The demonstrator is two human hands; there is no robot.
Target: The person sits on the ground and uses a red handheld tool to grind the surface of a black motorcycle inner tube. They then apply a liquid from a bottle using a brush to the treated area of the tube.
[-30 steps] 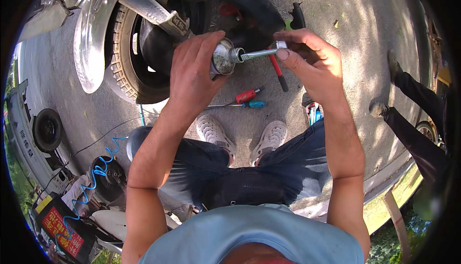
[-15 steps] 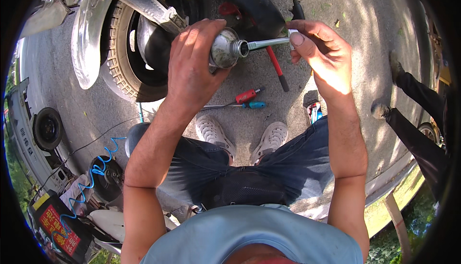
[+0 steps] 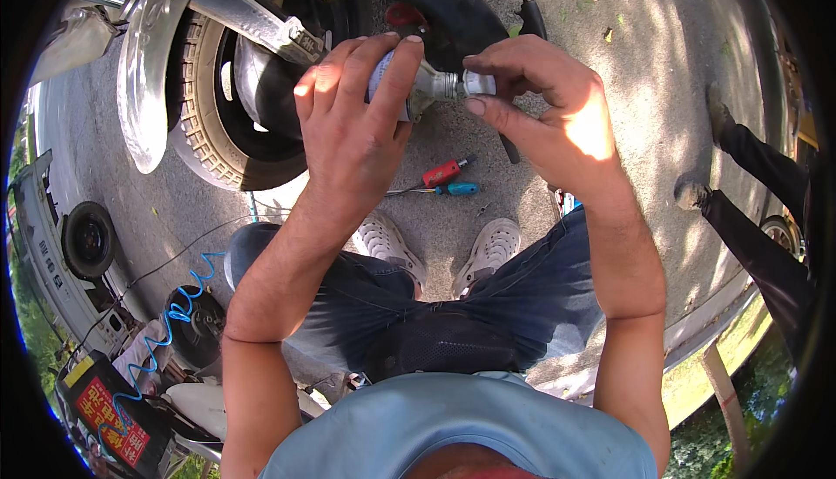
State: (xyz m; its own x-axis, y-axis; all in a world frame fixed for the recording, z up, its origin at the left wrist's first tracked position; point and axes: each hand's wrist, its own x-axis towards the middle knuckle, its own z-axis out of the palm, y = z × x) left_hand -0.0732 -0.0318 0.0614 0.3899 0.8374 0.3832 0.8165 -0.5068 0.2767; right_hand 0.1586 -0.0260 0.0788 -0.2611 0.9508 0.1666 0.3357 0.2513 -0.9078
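My left hand [image 3: 355,122] is wrapped round a small bottle [image 3: 438,85] with a threaded neck, tilted so that its mouth points right. Between thumb and fingers, my right hand [image 3: 562,126] pinches a white cap [image 3: 479,84] close against the bottle's mouth. The brush on the cap is out of sight now. Behind the hands, a black rubber inner tube [image 3: 457,0] curves out from a motorcycle wheel with a knobbly tire [image 3: 205,113].
Red-handled [image 3: 444,171] and blue-handled [image 3: 457,189] tools lie on the ground before my shoes. A clear fender [image 3: 148,96] hangs at the left. A coiled blue hose [image 3: 178,312] runs at lower left. Another person's legs [image 3: 753,209] are at the right.
My right hand has moved left toward the bottle, and the brush, in view before, has gone into its mouth. The bottle has turned more sideways in my left hand.
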